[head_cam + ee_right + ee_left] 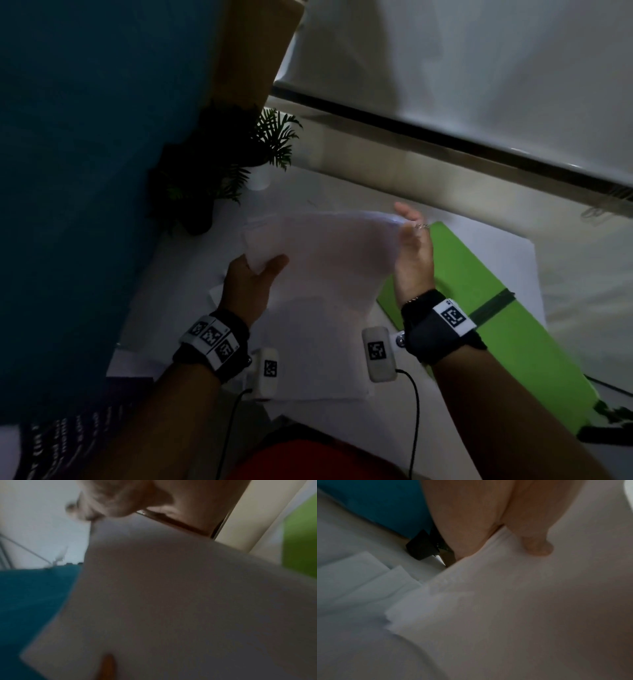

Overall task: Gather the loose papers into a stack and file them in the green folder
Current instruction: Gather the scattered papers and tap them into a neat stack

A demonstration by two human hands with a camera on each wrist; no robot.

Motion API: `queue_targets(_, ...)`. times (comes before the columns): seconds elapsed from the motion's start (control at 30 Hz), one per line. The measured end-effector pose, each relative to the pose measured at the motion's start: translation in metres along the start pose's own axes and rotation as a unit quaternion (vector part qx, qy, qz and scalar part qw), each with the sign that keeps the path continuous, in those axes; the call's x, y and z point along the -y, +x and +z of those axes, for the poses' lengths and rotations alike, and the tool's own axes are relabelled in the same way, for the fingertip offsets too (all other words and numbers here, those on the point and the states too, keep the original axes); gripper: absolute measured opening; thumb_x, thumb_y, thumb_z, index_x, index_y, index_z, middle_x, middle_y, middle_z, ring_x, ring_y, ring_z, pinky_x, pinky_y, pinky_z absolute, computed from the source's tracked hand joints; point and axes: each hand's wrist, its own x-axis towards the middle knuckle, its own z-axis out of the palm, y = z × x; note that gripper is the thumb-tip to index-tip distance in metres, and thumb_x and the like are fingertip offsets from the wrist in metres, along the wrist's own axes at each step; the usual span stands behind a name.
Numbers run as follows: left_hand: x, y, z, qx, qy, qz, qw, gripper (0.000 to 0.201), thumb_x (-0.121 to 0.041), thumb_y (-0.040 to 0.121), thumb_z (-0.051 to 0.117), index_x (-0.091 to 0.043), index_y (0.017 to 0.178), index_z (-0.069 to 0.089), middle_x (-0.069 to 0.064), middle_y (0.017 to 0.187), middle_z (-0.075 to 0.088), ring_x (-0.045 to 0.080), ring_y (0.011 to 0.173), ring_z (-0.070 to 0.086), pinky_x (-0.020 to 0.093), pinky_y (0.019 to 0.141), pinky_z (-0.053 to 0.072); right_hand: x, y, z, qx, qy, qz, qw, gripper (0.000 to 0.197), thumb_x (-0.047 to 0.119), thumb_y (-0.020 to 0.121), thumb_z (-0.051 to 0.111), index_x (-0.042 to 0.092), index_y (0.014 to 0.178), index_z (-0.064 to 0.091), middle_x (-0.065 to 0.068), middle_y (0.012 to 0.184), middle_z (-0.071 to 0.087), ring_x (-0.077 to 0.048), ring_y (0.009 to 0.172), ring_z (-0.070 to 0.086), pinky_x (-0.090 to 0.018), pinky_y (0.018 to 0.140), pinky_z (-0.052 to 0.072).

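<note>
A bundle of white papers (329,260) is lifted off the table between my two hands. My left hand (255,277) pinches its left edge, thumb on top; the left wrist view shows that thumb (537,546) pressed on the papers (513,608). My right hand (412,250) stands on edge against the bundle's right side, fingers mostly straight, a ring on one finger. The right wrist view shows the papers (171,595) under that hand, blurred. The green folder (489,315) lies shut on the table to the right, a dark elastic band across it.
More loose white sheets (322,363) lie on the white table (342,192) under and left of the bundle. Two potted plants (274,140) stand at the back left beside a teal panel (85,171). A window blind (479,68) fills the far side.
</note>
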Motion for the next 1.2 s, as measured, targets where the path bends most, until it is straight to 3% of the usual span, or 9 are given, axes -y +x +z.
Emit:
queue_targets(0.13, -0.008, 0.005, 0.000, -0.022, 0.012, 0.045, 0.999, 0.030, -0.023, 0.084, 0.069, -0.009, 0.110, 0.065, 0.002, 0.097, 0.070, -0.008, 0.081, 0.067, 0.010, 0.071, 0.053, -0.003, -0.007, -0.002, 0.054, -0.083, -0.014, 0.995, 0.030, 0.009, 0.065, 0.087, 0.022, 0.087, 0.073, 0.016, 0.078, 0.076, 0.000, 0.074, 0.069, -0.019, 0.072, 0.054)
queue_targets(0.27, -0.006, 0.012, -0.009, 0.027, 0.042, 0.020, 0.999, 0.076, -0.044, 0.072, 0.077, -0.013, 0.136, 0.047, 0.006, 0.134, 0.058, 0.018, 0.123, 0.057, 0.040, 0.106, 0.045, -0.015, -0.013, -0.006, 0.091, -0.112, 0.007, 0.989, 0.037, 0.003, 0.070, 0.083, 0.034, 0.084, 0.069, 0.022, 0.079, 0.073, 0.009, 0.075, 0.067, -0.019, 0.074, 0.052)
queue_targets(0.33, -0.007, 0.014, -0.009, 0.027, 0.047, 0.023, 0.998, 0.088, -0.053, 0.070, 0.075, -0.015, 0.141, 0.040, 0.006, 0.141, 0.052, 0.020, 0.130, 0.050, 0.044, 0.111, 0.040, -0.014, -0.015, -0.004, 0.099, -0.110, -0.004, 0.989, 0.041, 0.001, 0.073, 0.080, 0.036, 0.090, 0.068, 0.027, 0.079, 0.072, 0.012, 0.076, 0.066, -0.011, 0.074, 0.050)
queue_targets(0.5, -0.010, 0.011, -0.005, -0.005, 0.031, 0.057, 0.998, 0.040, -0.028, 0.083, 0.069, -0.010, 0.118, 0.060, -0.001, 0.108, 0.068, -0.006, 0.096, 0.065, 0.017, 0.085, 0.052, -0.015, -0.017, -0.002, 0.085, -0.111, 0.001, 0.990, 0.031, 0.003, 0.073, 0.080, 0.026, 0.090, 0.068, 0.021, 0.074, 0.073, 0.008, 0.071, 0.067, -0.015, 0.072, 0.055)
queue_targets(0.6, -0.018, 0.006, -0.006, 0.006, 0.058, 0.063, 0.996, 0.020, -0.024, 0.078, 0.072, -0.017, 0.096, 0.067, -0.022, 0.078, 0.072, -0.012, 0.076, 0.066, 0.018, 0.072, 0.051, -0.018, -0.019, -0.006, 0.097, -0.137, 0.045, 0.985, 0.030, 0.010, 0.074, 0.082, 0.028, 0.088, 0.063, 0.024, 0.071, 0.068, 0.015, 0.065, 0.063, -0.012, 0.063, 0.051)
queue_targets(0.8, -0.051, 0.018, -0.004, -0.016, 0.027, 0.165, 0.986, 0.036, -0.019, 0.073, 0.080, -0.030, 0.100, 0.058, -0.017, 0.093, 0.067, -0.003, 0.088, 0.063, 0.016, 0.075, 0.053, 0.006, -0.005, 0.005, 0.058, -0.037, -0.018, 0.997, 0.028, 0.004, 0.071, 0.082, 0.025, 0.085, 0.068, 0.026, 0.071, 0.072, 0.009, 0.070, 0.066, -0.009, 0.067, 0.050)
queue_targets(0.93, -0.039, 0.016, -0.003, -0.013, 0.000, 0.114, 0.993, 0.035, -0.020, 0.065, 0.081, -0.012, 0.094, 0.063, -0.021, 0.081, 0.073, -0.005, 0.080, 0.067, 0.014, 0.072, 0.052, 0.001, -0.002, 0.005, 0.035, -0.026, -0.024, 0.999, 0.027, 0.002, 0.073, 0.079, 0.023, 0.086, 0.069, 0.028, 0.073, 0.072, 0.011, 0.071, 0.065, -0.007, 0.070, 0.048)
queue_targets(1.07, -0.015, 0.010, 0.001, 0.006, -0.003, 0.041, 0.999, 0.036, -0.002, 0.067, 0.080, -0.017, 0.096, 0.066, -0.017, 0.085, 0.073, -0.006, 0.081, 0.068, 0.015, 0.074, 0.053, -0.018, -0.013, 0.000, 0.082, -0.080, 0.035, 0.993, 0.031, 0.003, 0.070, 0.082, 0.030, 0.076, 0.067, 0.031, 0.066, 0.069, 0.014, 0.062, 0.063, -0.005, 0.060, 0.048)
queue_targets(1.2, -0.011, 0.005, 0.005, -0.019, -0.010, 0.053, 0.998, 0.026, -0.008, 0.077, 0.075, -0.020, 0.098, 0.066, -0.013, 0.094, 0.068, -0.011, 0.082, 0.067, 0.010, 0.074, 0.052, -0.019, -0.013, 0.000, 0.061, -0.061, -0.004, 0.996, 0.041, -0.004, 0.072, 0.079, 0.035, 0.081, 0.067, 0.032, 0.077, 0.071, 0.013, 0.077, 0.066, -0.008, 0.074, 0.050)
